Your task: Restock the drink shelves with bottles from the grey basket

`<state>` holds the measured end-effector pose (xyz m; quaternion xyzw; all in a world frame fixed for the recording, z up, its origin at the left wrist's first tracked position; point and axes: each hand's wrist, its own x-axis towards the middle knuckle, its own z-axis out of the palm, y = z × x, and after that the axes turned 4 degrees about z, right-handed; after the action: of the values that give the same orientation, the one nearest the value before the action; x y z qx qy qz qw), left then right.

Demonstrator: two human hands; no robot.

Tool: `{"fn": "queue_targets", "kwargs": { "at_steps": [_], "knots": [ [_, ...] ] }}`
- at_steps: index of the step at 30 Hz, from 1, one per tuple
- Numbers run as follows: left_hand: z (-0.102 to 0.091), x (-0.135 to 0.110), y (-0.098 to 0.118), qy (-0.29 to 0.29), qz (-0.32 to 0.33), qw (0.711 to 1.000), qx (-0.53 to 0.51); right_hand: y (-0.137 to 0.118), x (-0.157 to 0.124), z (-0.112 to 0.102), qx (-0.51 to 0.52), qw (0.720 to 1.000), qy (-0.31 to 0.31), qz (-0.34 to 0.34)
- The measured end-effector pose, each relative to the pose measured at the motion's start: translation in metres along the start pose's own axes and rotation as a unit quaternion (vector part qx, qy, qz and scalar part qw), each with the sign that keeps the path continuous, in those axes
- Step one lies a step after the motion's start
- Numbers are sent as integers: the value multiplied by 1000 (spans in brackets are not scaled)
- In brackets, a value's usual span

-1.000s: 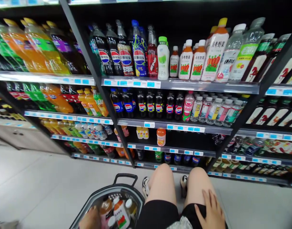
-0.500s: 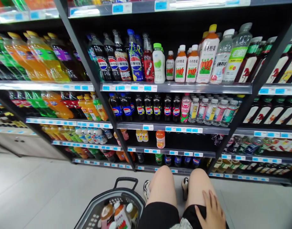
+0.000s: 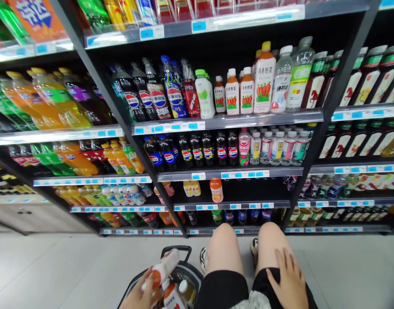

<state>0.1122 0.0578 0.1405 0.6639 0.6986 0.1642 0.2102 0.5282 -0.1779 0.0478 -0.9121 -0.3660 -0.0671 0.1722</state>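
My left hand (image 3: 140, 292) is closed around a drink bottle (image 3: 166, 266) over the shopping basket (image 3: 197, 277). The bottle is tilted, orange near my fingers and pale toward its upper right end; its label is not readable. Below it in the basket lie more bottles, among them a white-labelled one (image 3: 173, 296) and a white-capped one (image 3: 186, 292). My right hand (image 3: 288, 279) rests on my right thigh with its fingers spread, holding nothing.
A tall drink shelf (image 3: 248, 174) stands ahead, stocked with cola bottles (image 3: 169, 154), carrot-labelled juice bottles (image 3: 264, 81) and an orange-capped bottle (image 3: 216, 191) low down. My bent knees (image 3: 224, 249) reach close to the shelf. The basket's black handle (image 3: 176, 248) stands up beside my left leg.
My left hand has come into view from below and now holds a bottle above the basket. The view has shifted, showing more of the upper shelf. My right hand stays on the thigh.
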Motion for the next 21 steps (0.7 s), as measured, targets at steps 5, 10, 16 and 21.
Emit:
{"fn": "queue_targets", "kwargs": {
  "at_steps": [5, 10, 16, 21],
  "knots": [
    [14, -17, 105, -57, 107, 966, -229, 0, 2, -4, 125, 992, 3, 29],
    [60, -55, 173, -216, 108, 881, -408, -9, 9, -43, 490, 857, -130, 95],
    [125, -84, 205, -406, 123, 797, -430, -30, 7, -70, 713, 512, -441, 187],
    [186, -81, 204, -426, -74, 737, -520, -24, -10, -34, 738, 394, -485, 257]
  ]
}}
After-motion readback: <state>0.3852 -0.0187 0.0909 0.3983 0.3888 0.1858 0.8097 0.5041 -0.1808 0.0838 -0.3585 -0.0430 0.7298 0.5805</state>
